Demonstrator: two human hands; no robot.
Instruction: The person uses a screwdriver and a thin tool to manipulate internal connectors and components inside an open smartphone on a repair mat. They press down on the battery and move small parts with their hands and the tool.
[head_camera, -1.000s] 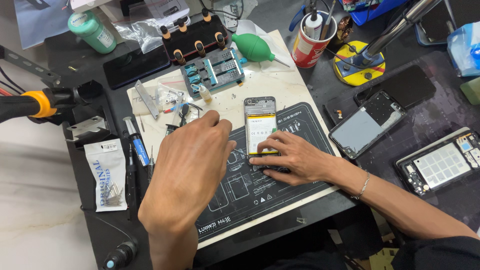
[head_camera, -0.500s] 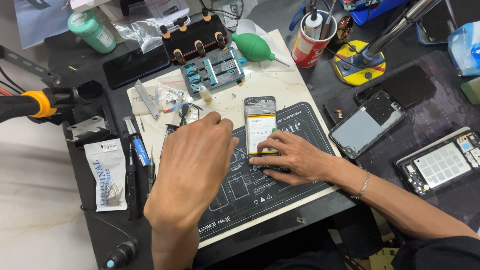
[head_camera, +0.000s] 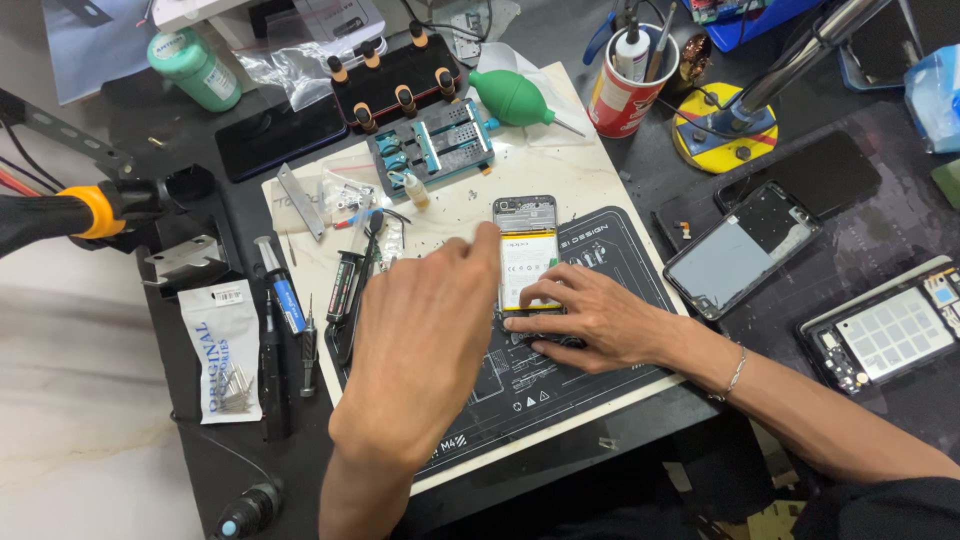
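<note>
From above, the opened phone (head_camera: 526, 252) lies flat on the black work mat (head_camera: 600, 370), the right hand (head_camera: 590, 318) pressing spread fingers on its lower end while the left hand (head_camera: 425, 340) hovers loosely curled just beside it, fingertips touching its left edge, holding nothing visible.

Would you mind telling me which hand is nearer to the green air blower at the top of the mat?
Left. The left hand reaches up the mat, below the green air blower; the right hand rests lower, on the opened phone.
</note>
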